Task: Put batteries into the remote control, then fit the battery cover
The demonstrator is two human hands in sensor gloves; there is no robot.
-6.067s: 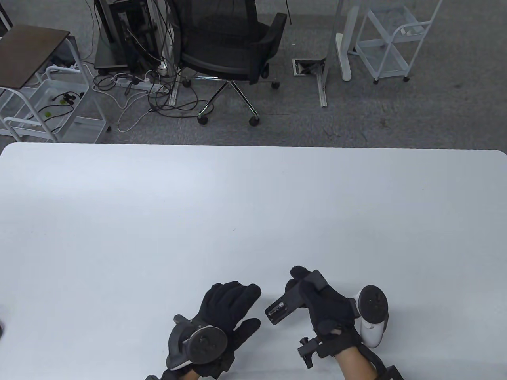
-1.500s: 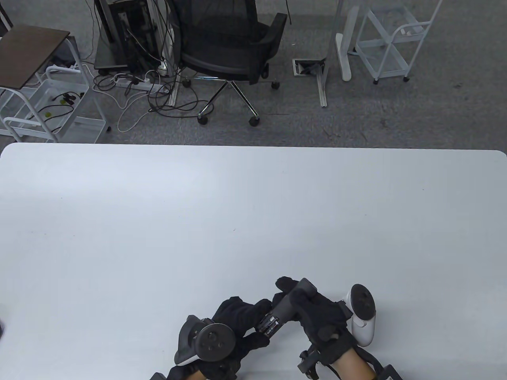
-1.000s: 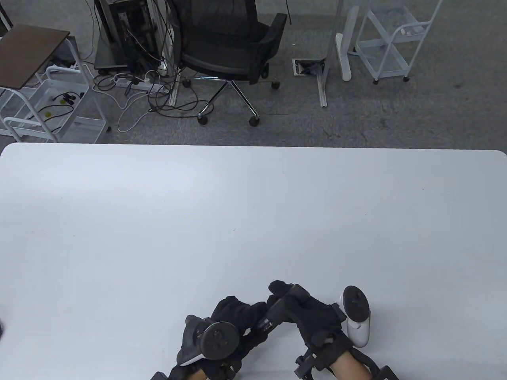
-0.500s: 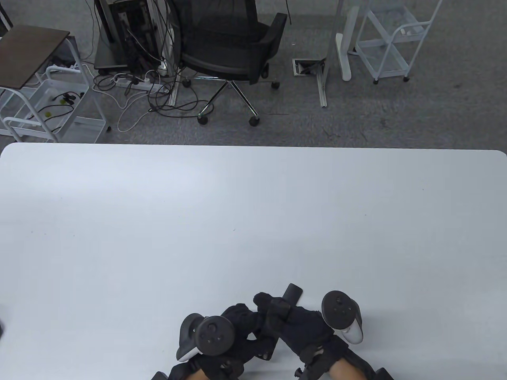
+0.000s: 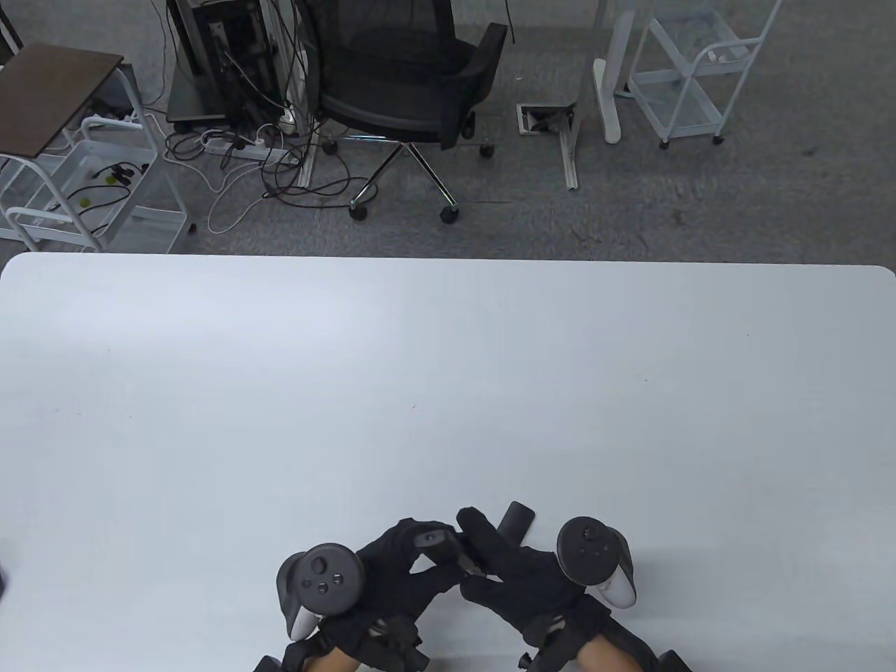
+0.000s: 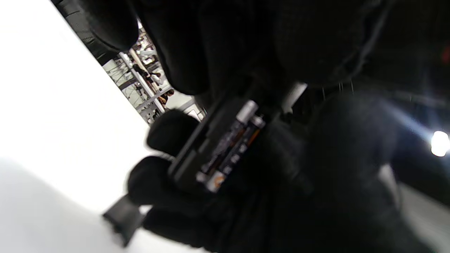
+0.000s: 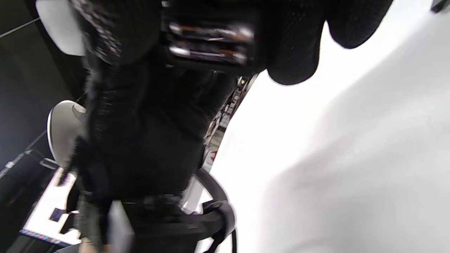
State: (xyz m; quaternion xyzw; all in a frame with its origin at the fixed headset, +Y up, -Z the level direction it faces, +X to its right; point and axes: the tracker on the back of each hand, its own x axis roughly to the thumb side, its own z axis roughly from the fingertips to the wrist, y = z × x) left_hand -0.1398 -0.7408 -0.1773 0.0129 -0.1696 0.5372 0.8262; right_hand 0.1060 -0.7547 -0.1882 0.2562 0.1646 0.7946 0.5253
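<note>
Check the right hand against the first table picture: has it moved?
Yes. The right hand has shifted left and toward the table's near edge, closing on the left hand; both now hold the remote.

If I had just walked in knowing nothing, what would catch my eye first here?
Two black-gloved hands, the left hand and right hand, huddle at the near edge of the white table, each with a round tracker strapped on its back. Between them they hold a dark remote control, its compartment open with two batteries side by side. A small dark battery cover lies on the table just beyond the fingers.
</note>
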